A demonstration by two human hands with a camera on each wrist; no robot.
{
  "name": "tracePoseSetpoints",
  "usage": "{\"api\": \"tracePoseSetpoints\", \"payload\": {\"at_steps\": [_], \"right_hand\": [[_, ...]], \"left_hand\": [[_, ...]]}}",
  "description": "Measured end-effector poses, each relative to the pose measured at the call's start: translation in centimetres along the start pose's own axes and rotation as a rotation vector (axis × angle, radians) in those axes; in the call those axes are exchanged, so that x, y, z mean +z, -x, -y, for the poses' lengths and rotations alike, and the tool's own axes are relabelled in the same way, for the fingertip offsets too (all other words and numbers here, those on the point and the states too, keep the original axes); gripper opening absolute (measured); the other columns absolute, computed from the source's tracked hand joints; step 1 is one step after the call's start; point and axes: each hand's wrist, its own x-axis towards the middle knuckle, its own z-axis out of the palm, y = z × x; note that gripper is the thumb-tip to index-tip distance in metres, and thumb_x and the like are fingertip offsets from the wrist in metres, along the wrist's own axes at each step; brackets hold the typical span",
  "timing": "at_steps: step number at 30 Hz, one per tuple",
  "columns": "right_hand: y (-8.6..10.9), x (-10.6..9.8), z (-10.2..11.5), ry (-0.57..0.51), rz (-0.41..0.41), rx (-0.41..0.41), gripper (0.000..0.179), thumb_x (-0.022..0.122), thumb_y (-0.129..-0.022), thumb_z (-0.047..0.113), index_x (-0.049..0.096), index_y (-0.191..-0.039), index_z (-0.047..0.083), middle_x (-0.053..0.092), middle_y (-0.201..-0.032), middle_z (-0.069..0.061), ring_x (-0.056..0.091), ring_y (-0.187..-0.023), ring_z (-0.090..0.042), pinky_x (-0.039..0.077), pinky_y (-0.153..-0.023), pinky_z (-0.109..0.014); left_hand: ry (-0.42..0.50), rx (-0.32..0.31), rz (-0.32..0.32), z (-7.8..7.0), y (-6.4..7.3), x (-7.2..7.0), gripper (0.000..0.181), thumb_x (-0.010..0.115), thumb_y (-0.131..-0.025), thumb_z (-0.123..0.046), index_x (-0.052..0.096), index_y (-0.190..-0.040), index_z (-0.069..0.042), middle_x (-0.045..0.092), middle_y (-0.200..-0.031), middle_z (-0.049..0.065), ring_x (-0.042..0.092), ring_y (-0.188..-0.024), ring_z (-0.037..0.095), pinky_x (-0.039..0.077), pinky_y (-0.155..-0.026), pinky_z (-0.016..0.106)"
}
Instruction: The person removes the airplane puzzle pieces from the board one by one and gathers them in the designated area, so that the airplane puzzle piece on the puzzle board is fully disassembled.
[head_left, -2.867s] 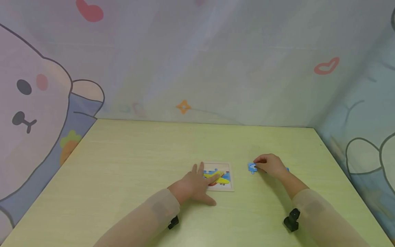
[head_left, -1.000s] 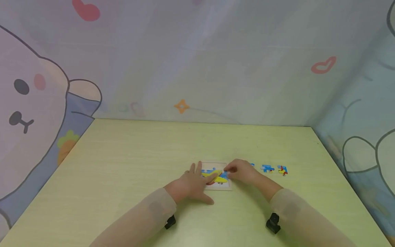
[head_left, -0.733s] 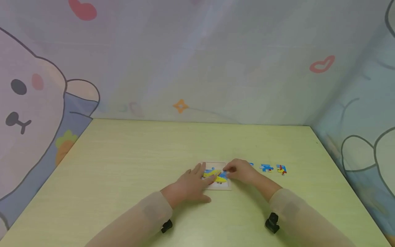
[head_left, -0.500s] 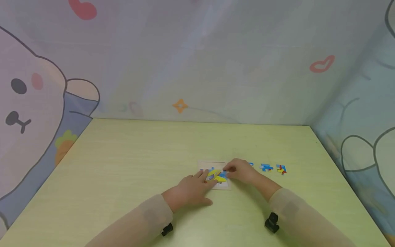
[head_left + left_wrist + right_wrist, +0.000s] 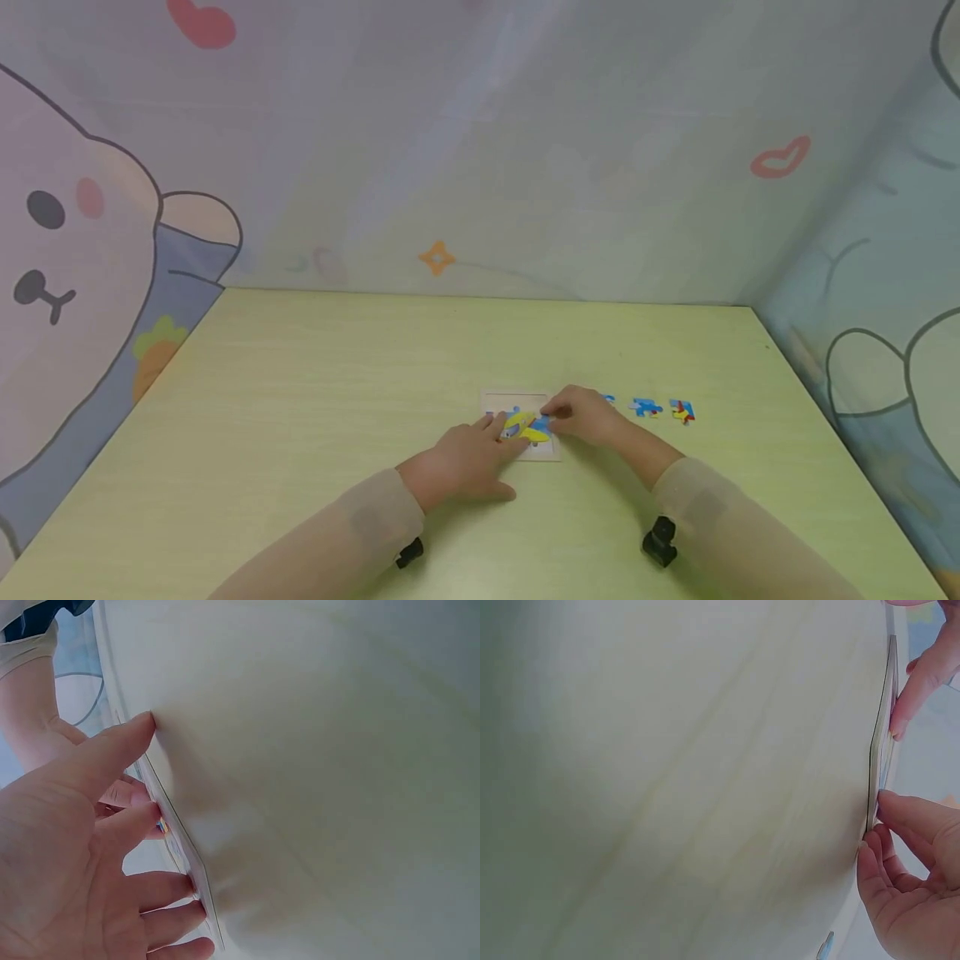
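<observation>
A small square wooden jigsaw puzzle tray [image 5: 557, 452] lies flat on the table, partly filled with an aeroplane picture [image 5: 535, 434] in yellow and blue. The top strip inside the tray is bare. My left hand [image 5: 467, 463] rests on the tray's left side, fingers spread and fingertips on the pieces. In the left wrist view its thumb stands off to the side. At the tray's right edge my right hand [image 5: 588, 414] pinches the rim, thumb above and curled fingers beside it. Whether a loose piece sits under those fingertips I cannot tell.
Right of the tray lie loose jigsaw pieces: a blue one [image 5: 647, 407], a blue, red and yellow one [image 5: 682, 411], and another [image 5: 609, 400] half hidden behind my right hand. A printed cloth [image 5: 480, 167] stands behind the table [image 5: 337, 375].
My right hand has come left from the loose pieces to the tray's right edge and stays there. My left hand's fingers have slid down a little over the picture. The tray has hardly moved.
</observation>
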Motion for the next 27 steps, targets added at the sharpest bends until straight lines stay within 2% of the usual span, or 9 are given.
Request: {"api": "tracePoseSetpoints", "payload": {"at_steps": [8, 27], "right_hand": [[0.21, -0.21, 0.15, -0.002, -0.006, -0.008, 0.019, 0.067, -0.084, 0.004, 0.069, -0.103, 0.002, 0.061, -0.097, -0.005, 0.057, -0.092, -0.022, 0.047, -0.083, -0.038], [-0.01, -0.1, 0.3, -0.006, -0.003, 0.002, 0.017, 0.064, -0.087, 0.006, 0.069, -0.102, 0.002, 0.062, -0.099, -0.006, 0.057, -0.096, -0.026, 0.046, -0.084, -0.04]], "left_hand": [[-0.009, -0.013, 0.012, -0.3, -0.1, -0.12, 0.068, 0.054, -0.084, -0.059, 0.03, -0.144, -0.041, 0.02, -0.152, 0.013, 0.027, -0.136, 0.031, 0.044, -0.087, 0.04], [-0.013, -0.029, 0.041, -0.59, 0.05, -0.42, 0.068, 0.055, -0.084, -0.058, 0.029, -0.145, -0.041, 0.019, -0.152, 0.014, 0.025, -0.136, 0.032, 0.043, -0.088, 0.042]]}}
